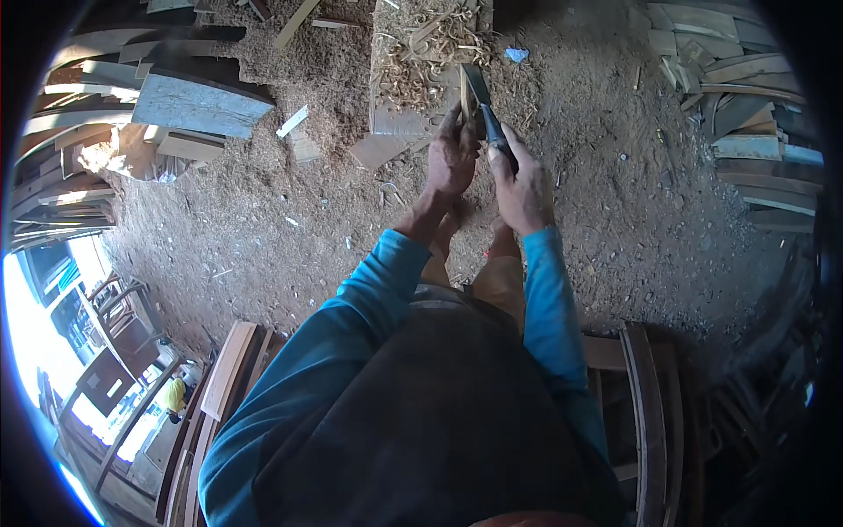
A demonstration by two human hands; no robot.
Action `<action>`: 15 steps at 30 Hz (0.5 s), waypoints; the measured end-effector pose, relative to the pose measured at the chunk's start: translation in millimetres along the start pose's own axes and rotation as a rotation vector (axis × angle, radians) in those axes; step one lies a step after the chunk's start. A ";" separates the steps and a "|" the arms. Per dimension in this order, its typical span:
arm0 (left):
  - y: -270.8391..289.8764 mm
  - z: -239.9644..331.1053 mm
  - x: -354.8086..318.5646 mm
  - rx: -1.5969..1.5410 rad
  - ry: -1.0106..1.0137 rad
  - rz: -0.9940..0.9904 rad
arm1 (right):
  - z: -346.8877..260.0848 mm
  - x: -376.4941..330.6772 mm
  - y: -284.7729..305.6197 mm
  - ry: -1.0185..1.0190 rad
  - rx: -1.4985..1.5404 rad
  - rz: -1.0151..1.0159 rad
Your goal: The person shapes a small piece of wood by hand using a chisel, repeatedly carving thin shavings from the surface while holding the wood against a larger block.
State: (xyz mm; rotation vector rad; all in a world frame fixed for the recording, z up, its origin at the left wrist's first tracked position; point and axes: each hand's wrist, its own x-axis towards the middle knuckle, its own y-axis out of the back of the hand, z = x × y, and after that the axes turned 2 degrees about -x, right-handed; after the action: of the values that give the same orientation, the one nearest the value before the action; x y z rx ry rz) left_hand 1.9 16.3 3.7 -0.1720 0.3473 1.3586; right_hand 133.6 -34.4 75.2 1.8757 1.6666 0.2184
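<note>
Holding a slim wooden strip (464, 90) in the left grip (452, 162), a person in blue sleeves (551, 290) stands at a wooden worktop (399, 121) strewn with curled shavings (406, 83). The left grip is closed around the strip's near end. The right grip (520, 183), just beside it, is clamped on the dark handle of a bladed hand tool (493, 127). The strip points away from the person over the worktop's right side, the blade alongside it; whether the two touch cannot be told. A blue scrap (516, 54) lies on the dirt floor (615, 211) to the right of the blade. Stacked boards (202, 104) fill the left side, with more piled timber (751, 145) at right.
</note>
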 end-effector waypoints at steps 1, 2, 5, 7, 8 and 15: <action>0.8 -0.1 -0.3 -0.016 0.002 0.006 | 3.5 -5.8 -2.2 0.038 -0.008 0.048; 1.1 -0.9 -0.7 -0.032 0.007 0.010 | 10.3 -16.8 -6.6 0.072 -0.017 0.095; 5.7 2.4 -2.1 -0.064 0.051 -0.053 | 6.9 -49.7 -7.8 -0.018 0.041 0.068; 7.7 7.4 -2.8 -0.040 0.071 -0.044 | 5.7 -69.3 -10.1 -0.064 0.073 0.031; 8.8 8.3 -3.5 -0.027 0.081 -0.038 | 5.9 -76.3 -10.9 -0.090 0.082 0.009; 9.2 -14.0 1.6 -0.007 0.025 0.012 | 8.2 -85.5 -21.7 -0.184 0.038 -0.067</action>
State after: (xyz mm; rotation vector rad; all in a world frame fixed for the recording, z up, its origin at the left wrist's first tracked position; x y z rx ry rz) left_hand -8.7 15.3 -9.2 -0.1929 0.3652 1.3703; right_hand 102.9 -117.3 79.9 1.8057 1.6145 -0.0130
